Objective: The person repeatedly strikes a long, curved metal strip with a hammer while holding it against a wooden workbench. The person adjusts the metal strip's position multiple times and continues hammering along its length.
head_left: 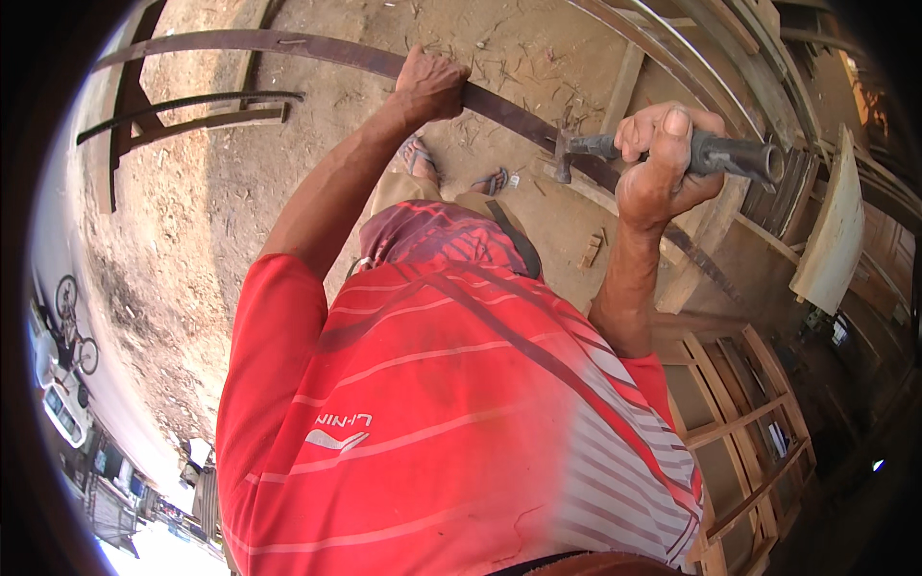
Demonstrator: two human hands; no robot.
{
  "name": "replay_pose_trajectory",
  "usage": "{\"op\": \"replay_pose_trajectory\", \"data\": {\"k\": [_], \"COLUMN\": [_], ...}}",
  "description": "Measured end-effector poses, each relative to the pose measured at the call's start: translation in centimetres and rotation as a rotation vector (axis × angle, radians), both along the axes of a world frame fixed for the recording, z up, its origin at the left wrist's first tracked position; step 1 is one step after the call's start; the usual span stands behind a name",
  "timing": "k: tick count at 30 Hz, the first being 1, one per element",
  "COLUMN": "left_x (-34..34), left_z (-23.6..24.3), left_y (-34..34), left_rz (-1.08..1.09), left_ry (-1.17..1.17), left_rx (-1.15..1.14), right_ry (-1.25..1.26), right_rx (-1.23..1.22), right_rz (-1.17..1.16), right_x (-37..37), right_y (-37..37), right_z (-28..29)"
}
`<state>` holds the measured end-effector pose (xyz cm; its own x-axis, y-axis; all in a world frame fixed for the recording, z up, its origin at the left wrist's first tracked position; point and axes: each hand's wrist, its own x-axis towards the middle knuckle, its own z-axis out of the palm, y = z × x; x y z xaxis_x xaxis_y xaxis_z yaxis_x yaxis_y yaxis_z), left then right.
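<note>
A long, flat, dark reddish-brown bar runs across the upper part of the view from far left toward the right; I cannot tell if it is metal or wood. My left hand is closed around it near its middle. In my right hand is a hammer, its thick black tube-like handle wrapped by the fingers with the thumb along it. The hammer's small metal head is close to the bar, right of my left hand; whether they touch is unclear.
Wooden supports and a dark rod are at the far left. Long beams and a pale curved board lie at the right. A wooden frame stands lower right. A small wood block rests on the dirt ground.
</note>
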<state>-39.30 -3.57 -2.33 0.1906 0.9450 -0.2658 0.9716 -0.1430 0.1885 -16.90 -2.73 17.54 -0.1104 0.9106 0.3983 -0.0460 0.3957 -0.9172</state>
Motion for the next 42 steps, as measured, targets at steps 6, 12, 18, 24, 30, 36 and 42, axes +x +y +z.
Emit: {"op": "replay_pose_trajectory", "data": {"k": [6,12,18,24,30,36,42], "left_x": [0.1,0.0,0.2,-0.2,-0.5,0.1,0.2], "left_z": [0.4,-0.5,-1.1,-0.6,0.8,0.2,0.7], "left_y": [0.2,-0.2,-0.4,-0.2,0.5,0.0,0.5], "left_rz": [-0.021,-0.003,0.007,-0.049,-0.078,-0.066,-0.062], "left_ry": [-0.009,-0.050,-0.112,-0.080,-0.071,-0.029,-0.037], "left_rx": [0.038,0.083,0.167,0.045,-0.005,-0.047,0.028], "right_ry": [-0.187,-0.397,-0.567,-0.620,-0.543,-0.150,0.261], "right_rx": [-0.471,-0.603,-0.524,-0.051,0.122,-0.450,-0.657], "right_rz": [-0.006,-0.034,-0.083,-0.133,-0.011,-0.108,-0.190], "right_x": [3.3,0.4,-2.3,-2.7,-1.2,3.6,10.5], "right_y": [6.8,12.9,13.0,0.1,-4.1,4.7,7.0], "right_z": [-4.7,-9.7,-11.7,-6.1,-5.5,-3.7,-5.7]}}
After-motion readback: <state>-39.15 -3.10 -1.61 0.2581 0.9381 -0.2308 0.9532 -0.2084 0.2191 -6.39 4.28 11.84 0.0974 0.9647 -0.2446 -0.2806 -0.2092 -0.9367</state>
